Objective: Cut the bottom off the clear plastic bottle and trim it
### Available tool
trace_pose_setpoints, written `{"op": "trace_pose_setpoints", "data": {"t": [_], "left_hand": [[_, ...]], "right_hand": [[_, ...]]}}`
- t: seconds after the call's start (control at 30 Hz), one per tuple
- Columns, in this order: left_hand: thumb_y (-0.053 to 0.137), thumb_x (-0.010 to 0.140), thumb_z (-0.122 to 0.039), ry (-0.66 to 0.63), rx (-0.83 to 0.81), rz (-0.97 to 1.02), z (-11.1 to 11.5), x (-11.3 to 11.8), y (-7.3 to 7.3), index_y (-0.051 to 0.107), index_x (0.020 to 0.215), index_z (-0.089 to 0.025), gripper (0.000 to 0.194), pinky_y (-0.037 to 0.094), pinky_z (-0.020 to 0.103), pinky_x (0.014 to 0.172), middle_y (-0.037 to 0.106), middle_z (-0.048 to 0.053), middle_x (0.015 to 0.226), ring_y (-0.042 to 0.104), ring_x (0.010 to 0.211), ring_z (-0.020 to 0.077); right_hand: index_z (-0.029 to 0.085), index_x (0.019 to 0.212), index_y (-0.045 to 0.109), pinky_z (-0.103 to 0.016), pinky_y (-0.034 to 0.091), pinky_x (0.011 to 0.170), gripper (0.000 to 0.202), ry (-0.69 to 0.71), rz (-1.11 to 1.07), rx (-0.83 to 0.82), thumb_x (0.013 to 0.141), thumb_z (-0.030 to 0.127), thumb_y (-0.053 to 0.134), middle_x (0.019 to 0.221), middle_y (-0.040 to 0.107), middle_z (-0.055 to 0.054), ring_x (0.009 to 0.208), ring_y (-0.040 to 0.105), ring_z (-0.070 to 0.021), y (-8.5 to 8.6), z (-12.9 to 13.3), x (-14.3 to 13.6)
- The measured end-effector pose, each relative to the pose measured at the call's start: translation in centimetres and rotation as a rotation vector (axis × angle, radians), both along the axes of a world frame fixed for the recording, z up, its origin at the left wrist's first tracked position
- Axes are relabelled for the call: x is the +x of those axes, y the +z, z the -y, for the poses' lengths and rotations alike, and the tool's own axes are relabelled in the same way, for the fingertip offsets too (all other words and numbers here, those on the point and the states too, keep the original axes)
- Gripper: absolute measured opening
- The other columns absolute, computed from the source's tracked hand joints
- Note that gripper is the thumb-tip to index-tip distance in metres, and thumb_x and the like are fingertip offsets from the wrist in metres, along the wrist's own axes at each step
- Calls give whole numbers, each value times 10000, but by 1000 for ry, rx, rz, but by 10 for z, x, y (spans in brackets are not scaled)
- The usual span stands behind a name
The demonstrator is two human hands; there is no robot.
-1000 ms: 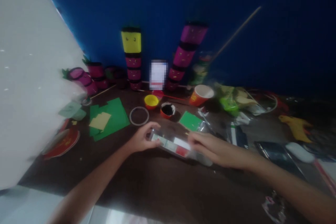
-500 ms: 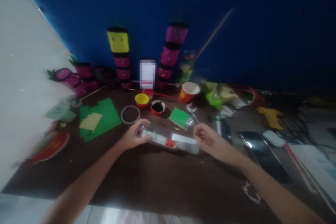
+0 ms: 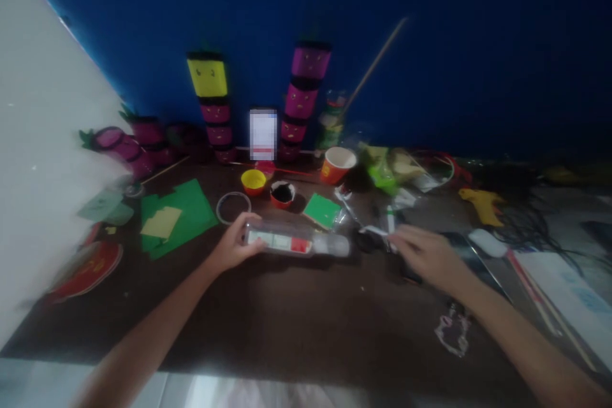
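Note:
My left hand [image 3: 238, 243] is closed round the left end of a clear plastic bottle [image 3: 329, 244], which lies sideways just above the table. Its label is white and red, and its right end looks cloudy. My right hand [image 3: 423, 252], blurred, is over the dark items to the right with its fingers pinched together. A thin white strip [image 3: 376, 230] sticks out from those fingers towards the bottle, apart from it. Behind the bottle are a green square of paper [image 3: 322, 210], a small cup with black content [image 3: 282, 194] and a yellow-lined cup [image 3: 253, 182].
Green sheets [image 3: 191, 210] and a clear ring [image 3: 233, 207] lie left. Decorated purple columns [image 3: 300, 99] and a blurred-out screen [image 3: 262, 134] stand at the back. An orange cup [image 3: 338, 164], a yellow glue gun [image 3: 482, 204], cables and a dark tablet-like slab [image 3: 482, 274] occupy the right.
My right hand has moved right, carrying the white strip away from over the bottle. My left hand still holds the bottle, now more level. The whole view has shifted slightly.

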State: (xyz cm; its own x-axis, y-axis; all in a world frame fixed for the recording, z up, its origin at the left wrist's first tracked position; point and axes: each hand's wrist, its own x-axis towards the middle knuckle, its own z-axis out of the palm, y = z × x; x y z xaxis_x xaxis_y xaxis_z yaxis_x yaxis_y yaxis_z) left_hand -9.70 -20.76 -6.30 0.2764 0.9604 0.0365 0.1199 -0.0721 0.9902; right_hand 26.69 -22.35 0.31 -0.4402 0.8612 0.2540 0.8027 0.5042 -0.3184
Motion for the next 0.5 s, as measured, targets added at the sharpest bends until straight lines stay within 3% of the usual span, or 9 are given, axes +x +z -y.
{"op": "trace_pose_setpoints", "data": {"t": [0.1, 0.23, 0.33, 0.5], "left_hand": [[669, 706, -285, 3, 33, -44, 0, 1, 0, 473, 1064, -182, 421, 467, 251, 761, 526, 58, 1022, 552, 925, 180], [666, 707, -284, 8, 38, -71, 1, 1, -2, 465, 1075, -188, 430, 475, 241, 727, 523, 60, 1041, 559, 924, 184], [661, 714, -292, -8, 19, -59, 2, -1, -3, 463, 1085, -190, 432, 476, 241, 717, 533, 58, 1036, 565, 905, 179], [664, 717, -315, 5, 18, -55, 2, -1, -6, 471, 1083, -197, 430, 478, 266, 756, 530, 54, 1047, 553, 941, 189]], "right_hand": [[218, 658, 578, -320, 445, 540, 348, -237, -95, -6, 877, 427, 406, 657, 555, -50, 603, 558, -195, 0, 5, 29], [223, 672, 643, -374, 494, 589, 336, -419, -202, 63, 784, 499, 488, 830, 597, -94, 705, 599, -243, -6, 1, 37], [214, 713, 660, -412, 524, 656, 283, -557, -322, -10, 726, 478, 558, 908, 623, -112, 758, 623, -260, -14, -10, 43], [185, 885, 651, -436, 529, 680, 311, -559, -425, -142, 745, 450, 567, 834, 659, -117, 750, 640, -256, -9, -24, 59]]}}
